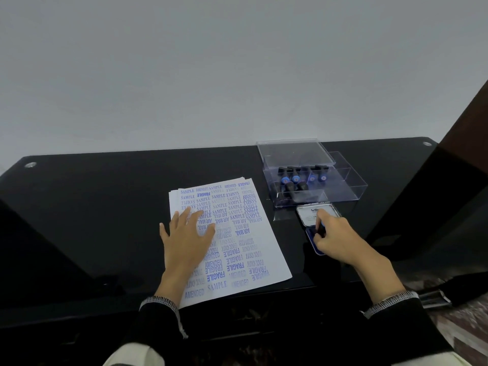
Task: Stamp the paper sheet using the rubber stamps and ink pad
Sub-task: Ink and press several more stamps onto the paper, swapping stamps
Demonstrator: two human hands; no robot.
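Mid-frame, the paper sheet [237,233] is nearly covered in blue imprints; little room remains. Left hand [186,239] lies spread on it; right hand [334,237] pinches a stamp [320,227] onto the ink pad [314,233].

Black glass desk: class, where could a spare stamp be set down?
Free: the black glass desk left of the stamped white paper stack, and behind it. Crowded: right side, where the clear plastic stamp box and blue ink pad sit under the right hand.
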